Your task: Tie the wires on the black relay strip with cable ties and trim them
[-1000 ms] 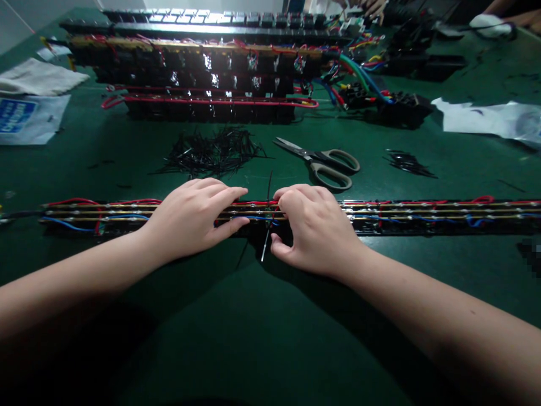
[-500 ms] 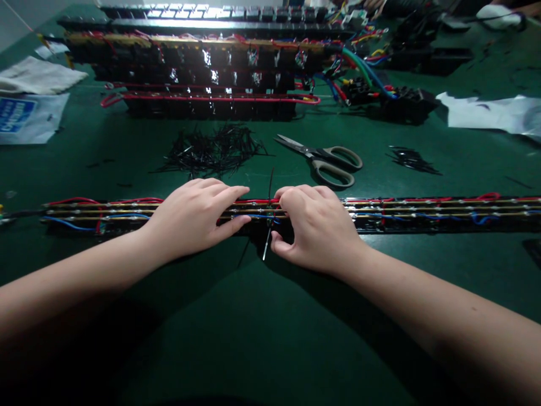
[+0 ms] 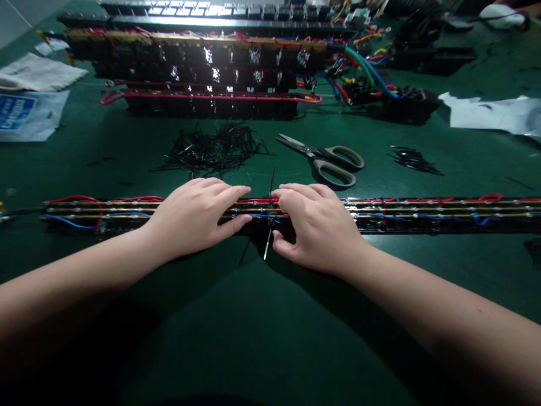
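Note:
A long black strip [image 3: 422,223] with brass rods and red and blue wires lies across the table. My left hand [image 3: 192,214] straddles it left of the middle, thumb and fingers on either side of the rods, holding it. My right hand [image 3: 321,223] holds the strip just right of the middle, its fingers curled over the far edge by the red wires and its thumb at the near edge. Between both hands, a thin black cable tie [image 3: 267,243] crosses the strip, its ends sticking out at the front and back. The undersides of both hands are hidden.
Beyond the strip lie a pile of black cable ties [image 3: 215,149], scissors [image 3: 319,158] and a smaller bunch of ties [image 3: 416,159]. A large wired assembly [image 3: 203,62] stands at the back. Plastic bags lie left [image 3: 34,115] and right [image 3: 490,113].
My right hand's fingers have shifted very slightly on the strip. The view has moved a little; otherwise the hands, strip and cable tie stay as they were.

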Motion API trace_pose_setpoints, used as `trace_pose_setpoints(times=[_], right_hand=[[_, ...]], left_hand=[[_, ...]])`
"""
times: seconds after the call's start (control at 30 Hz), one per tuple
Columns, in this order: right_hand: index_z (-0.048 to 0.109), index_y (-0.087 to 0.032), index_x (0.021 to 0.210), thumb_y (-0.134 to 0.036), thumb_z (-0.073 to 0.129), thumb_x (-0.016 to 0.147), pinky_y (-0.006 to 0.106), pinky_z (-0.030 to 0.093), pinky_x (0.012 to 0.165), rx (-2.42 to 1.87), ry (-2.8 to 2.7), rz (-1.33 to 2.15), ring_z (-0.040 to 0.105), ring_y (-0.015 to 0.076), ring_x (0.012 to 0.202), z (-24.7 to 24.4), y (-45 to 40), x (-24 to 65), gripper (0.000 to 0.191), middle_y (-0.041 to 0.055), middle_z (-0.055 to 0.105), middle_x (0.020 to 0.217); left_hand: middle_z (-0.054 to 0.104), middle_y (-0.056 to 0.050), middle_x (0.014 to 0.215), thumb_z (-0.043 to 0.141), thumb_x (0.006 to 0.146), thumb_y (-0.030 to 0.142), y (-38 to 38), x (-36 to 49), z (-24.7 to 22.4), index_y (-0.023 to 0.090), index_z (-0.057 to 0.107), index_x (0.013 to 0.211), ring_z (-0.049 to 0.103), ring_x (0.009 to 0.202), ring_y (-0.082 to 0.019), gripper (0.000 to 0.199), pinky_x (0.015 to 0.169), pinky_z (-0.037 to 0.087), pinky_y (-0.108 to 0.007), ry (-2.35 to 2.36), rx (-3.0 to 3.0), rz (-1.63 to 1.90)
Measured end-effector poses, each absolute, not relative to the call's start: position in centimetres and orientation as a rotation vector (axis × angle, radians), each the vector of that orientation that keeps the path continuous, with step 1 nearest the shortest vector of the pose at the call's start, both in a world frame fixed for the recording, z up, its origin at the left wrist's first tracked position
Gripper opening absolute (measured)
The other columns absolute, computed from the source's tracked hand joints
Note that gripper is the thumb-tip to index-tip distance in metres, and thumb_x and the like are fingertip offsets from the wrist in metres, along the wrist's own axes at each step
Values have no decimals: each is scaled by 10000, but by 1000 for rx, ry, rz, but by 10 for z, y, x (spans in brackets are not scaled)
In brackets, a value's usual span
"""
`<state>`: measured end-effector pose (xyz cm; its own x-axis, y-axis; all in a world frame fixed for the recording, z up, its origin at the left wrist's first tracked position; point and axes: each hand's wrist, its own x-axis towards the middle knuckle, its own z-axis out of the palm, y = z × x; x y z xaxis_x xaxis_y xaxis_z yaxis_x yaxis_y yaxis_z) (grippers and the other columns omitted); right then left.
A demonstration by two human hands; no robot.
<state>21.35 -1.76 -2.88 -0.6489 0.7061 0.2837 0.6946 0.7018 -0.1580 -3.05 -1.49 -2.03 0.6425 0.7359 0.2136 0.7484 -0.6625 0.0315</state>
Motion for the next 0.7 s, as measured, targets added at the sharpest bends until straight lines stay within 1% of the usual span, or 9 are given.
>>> trace_pose_setpoints(times=[0.17,0.37,0.43,0.57,0.7], right_hand=[[572,-162,993,-331,607,766,429,409,902,-1110,-2589,58,642,300,1121,-28,-17,213,286,138,717,1143],[566,-164,1015,-348,616,765,431,416,872,-1172,-2611,93,640,306,1079,-25,-16,213,314,122,711,1106],[564,-161,1013,-338,613,767,434,414,887,-1157,-2622,94,624,314,1109,-24,-16,212,307,127,704,1095],[556,-155,995,-289,596,769,442,390,971,-1052,-2671,64,576,328,1196,-22,-15,211,265,132,690,1056],[544,-165,982,-279,593,763,430,405,959,-1039,-2682,68,579,324,1180,-22,-14,210,252,127,684,1040]], left_hand=[[720,-134,1101,384,1013,525,-16,-31,-21,108,626,1290,681,1008,-304,556,864,555,-459,-1275,-2803,-310],[717,-135,1125,375,1014,529,-15,-31,-20,108,619,1301,677,1029,-307,565,875,554,-463,-1294,-2806,-291],[719,-128,1122,377,1013,530,-15,-30,-20,118,624,1296,681,1021,-307,558,871,556,-465,-1305,-2808,-288],[725,-109,1120,384,1013,521,-15,-29,-20,139,638,1278,690,1005,-301,530,869,558,-458,-1304,-2818,-298],[725,-100,1129,385,1013,523,-15,-29,-20,140,639,1275,689,1015,-300,528,876,555,-457,-1303,-2825,-309]])
